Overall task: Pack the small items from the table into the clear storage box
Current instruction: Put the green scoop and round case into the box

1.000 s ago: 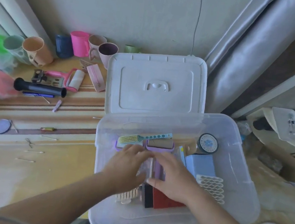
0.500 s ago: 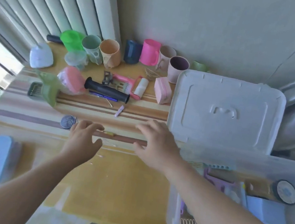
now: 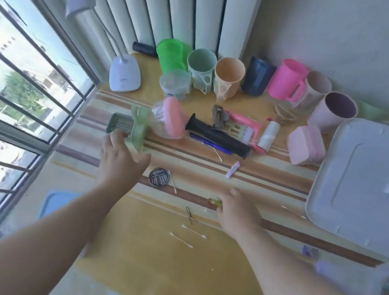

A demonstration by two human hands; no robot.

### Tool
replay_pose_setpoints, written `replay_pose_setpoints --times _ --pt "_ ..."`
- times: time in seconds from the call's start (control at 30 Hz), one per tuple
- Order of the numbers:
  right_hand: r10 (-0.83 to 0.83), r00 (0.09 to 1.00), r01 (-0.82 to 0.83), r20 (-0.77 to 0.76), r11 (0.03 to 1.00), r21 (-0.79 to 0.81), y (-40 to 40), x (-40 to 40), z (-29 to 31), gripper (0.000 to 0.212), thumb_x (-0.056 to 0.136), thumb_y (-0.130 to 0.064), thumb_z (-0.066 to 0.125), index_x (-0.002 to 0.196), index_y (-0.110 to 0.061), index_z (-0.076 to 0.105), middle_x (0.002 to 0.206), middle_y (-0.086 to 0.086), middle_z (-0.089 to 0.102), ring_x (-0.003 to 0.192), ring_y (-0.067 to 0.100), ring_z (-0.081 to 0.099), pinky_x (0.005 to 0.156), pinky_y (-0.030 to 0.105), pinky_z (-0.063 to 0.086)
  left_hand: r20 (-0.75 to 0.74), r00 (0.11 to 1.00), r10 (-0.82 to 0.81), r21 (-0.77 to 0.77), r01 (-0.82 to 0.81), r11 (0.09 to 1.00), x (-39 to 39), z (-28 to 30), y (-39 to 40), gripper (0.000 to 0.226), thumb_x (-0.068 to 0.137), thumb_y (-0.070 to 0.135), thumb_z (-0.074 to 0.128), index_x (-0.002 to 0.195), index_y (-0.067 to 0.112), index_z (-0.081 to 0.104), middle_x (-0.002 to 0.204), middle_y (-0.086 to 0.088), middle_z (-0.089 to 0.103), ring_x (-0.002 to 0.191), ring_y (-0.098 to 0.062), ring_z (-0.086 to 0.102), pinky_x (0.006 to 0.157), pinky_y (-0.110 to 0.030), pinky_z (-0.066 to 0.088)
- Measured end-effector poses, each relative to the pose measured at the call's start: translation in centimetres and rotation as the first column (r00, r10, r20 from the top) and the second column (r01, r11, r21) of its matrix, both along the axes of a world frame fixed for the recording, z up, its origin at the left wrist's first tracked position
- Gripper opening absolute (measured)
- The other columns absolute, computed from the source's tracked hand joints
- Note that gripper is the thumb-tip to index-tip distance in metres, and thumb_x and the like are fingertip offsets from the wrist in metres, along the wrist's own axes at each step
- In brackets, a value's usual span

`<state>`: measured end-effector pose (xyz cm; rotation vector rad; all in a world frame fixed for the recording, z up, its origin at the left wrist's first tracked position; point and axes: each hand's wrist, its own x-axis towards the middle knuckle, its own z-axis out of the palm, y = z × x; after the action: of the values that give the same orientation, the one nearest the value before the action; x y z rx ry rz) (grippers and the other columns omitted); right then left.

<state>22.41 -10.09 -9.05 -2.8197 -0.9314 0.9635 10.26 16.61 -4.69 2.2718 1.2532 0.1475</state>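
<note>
Two hands over the table: left hand, fingers spread, just short of the green brush; right hand, fingers apparently relaxed, touching a small yellow-green item.

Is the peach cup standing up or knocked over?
Upright. The peach cup stands on its base at the back of the table, its open mouth facing up, in the row of cups.

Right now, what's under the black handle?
A blue pen pokes out beneath the black handle, lying on the striped tablecloth. Anything else under it is hidden.
</note>
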Motion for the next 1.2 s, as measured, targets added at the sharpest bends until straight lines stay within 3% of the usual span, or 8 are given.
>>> replay_pose_setpoints --times 0.1,0.27,0.47,0.6,0.73,0.93,1.07,1.2 --pt "0.017 0.999 -0.015 0.050 0.999 -0.044 0.5 0.0 -0.4 0.020 0.103 -0.036 0.056 0.120 -0.027 0.062 0.120 -0.002 0.053 0.110 0.025 0.054 0.077 0.036 0.045 0.006 1.000 -0.012 -0.075 0.012 0.997 2.1 0.2 2.8 0.087 0.081 0.039 0.077 0.148 0.016 0.028 0.141 -0.012 0.047 0.133 -0.034 0.043 0.109 -0.048 0.039" --pt "0.017 0.997 -0.012 0.069 0.997 -0.073 1.2 -0.3 -0.6 0.025 0.100 -0.031 0.063 0.125 -0.026 0.063 0.128 0.001 0.053 0.118 0.027 0.050 0.085 0.037 0.048 -0.110 0.993 -0.047 -0.073 0.039 0.997 5.5 1.3 4.1 0.053 0.088 0.028 0.069 0.131 0.014 0.043 0.111 -0.007 0.058 0.100 -0.034 0.060 0.071 -0.038 0.043" --pt "-0.131 0.991 0.134 -0.037 0.988 0.080 -0.3 -0.2 1.1 0.016 0.099 -0.041 0.062 0.103 -0.026 0.067 0.113 -0.004 0.053 0.102 0.022 0.055 0.079 0.040 0.056 0.037 0.999 -0.037 -0.099 0.040 0.994 2.9 3.8 0.6 0.048 0.084 0.020 0.067 0.127 0.025 0.045 0.085 0.012 0.054 0.082 -0.027 0.059 0.066 -0.036 0.044" --pt "-0.206 0.964 0.246 -0.169 0.931 0.270 -2.5 -0.1 5.0 0.014 0.092 -0.040 0.072 0.083 -0.032 0.065 0.104 -0.011 0.052 0.096 0.017 0.056 0.078 0.037 0.053 0.126 0.951 -0.281 -0.131 0.297 0.946 -0.9 5.4 -7.1 0.049 0.081 0.027 0.081 0.120 0.037 0.054 0.084 0.019 0.066 0.081 -0.005 0.063 0.068 -0.029 0.042" --pt "-0.182 0.969 0.237 -0.167 0.876 0.421 -7.3 0.1 10.5 0.012 0.087 -0.037 0.076 0.081 -0.031 0.067 0.100 -0.012 0.055 0.099 0.016 0.055 0.082 0.038 0.051 0.213 0.800 -0.561 -0.014 0.577 0.817 -1.2 6.6 -14.7 0.037 0.077 0.012 0.084 0.099 0.038 0.068 0.089 0.020 0.069 0.086 -0.002 0.061 0.073 -0.010 0.042" --pt "-0.252 0.967 0.210 0.024 0.853 0.477 -22.1 1.4 17.4 0.012 0.078 -0.031 0.080 0.078 -0.032 0.068 0.084 -0.008 0.057 0.076 0.015 0.058 0.065 0.036 0.049 0.347 0.436 -0.830 0.341 0.766 0.545 3.0 10.7 -25.0 0.020 0.095 0.031 0.065 0.102 0.019 0.080 0.091 0.003 0.074 0.086 -0.018 0.066 0.075 -0.029 0.051" --pt "-0.349 0.936 0.310 0.044 0.876 0.369 -35.2 0.3 17.5 0.021 0.077 -0.037 0.079 0.067 -0.033 0.061 0.068 -0.007 0.054 0.064 0.005 0.051 0.059 0.034 0.039 0.337 0.286 -0.897 0.382 0.830 0.408 4.5 12.3 -34.3 0.017 0.098 0.028 0.065 0.105 0.021 0.079 0.092 0.004 0.074 0.083 -0.021 0.068 0.075 -0.034 0.053" --pt "-0.245 0.961 0.250 -0.125 0.968 0.019 -42.9 -3.7 13.7 0.012 0.082 -0.036 0.071 0.083 -0.024 0.073 0.079 -0.009 0.059 0.078 0.015 0.058 0.071 0.035 0.053 0.297 0.167 -0.940 0.319 0.911 0.262 4.8 12.9 -44.0 0.013 0.087 0.021 0.070 0.095 0.029 0.076 0.087 0.011 0.072 0.081 -0.018 0.066 0.075 -0.033 0.050"
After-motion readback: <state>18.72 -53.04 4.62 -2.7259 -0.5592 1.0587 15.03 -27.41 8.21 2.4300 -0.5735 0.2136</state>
